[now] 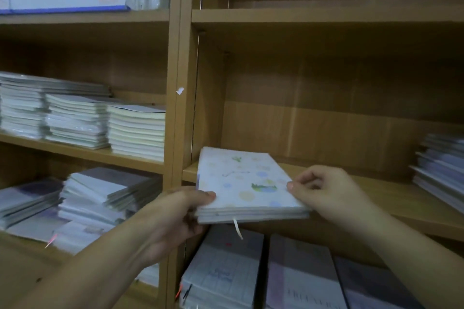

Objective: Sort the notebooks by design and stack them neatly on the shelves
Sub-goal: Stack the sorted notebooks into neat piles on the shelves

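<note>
Placing step, head view: a small stack of pastel-dotted notebooks [247, 187] is going onto the middle right shelf [391, 189], left end, far edge already over the board near the upright, near edge overhanging the front lip. Left hand [175, 221] is gripping the stack's near-left corner, thumb on the cover, fingers underneath. Right hand [324, 189] is pinching the near-right corner, fingertips curled onto the cover edge. So the stack is sitting between the two hands, both touching it, held roughly level, slightly tilted up at the back. A ribbon marker [238, 228] is dangling from the near edge. Judging the next move: sliding the stack fully in and squaring it against the upright, then letting go; needs the edges aligned so nothing is sticking out. Another notebook pile [439, 170] is sitting at the far right of the same shelf, well apart. Left bay is holding several pale stacks [135, 130]; lower right shelf is showing lilac-covered notebooks [301, 273]. Frame is blurry, cover print unreadable.
</note>
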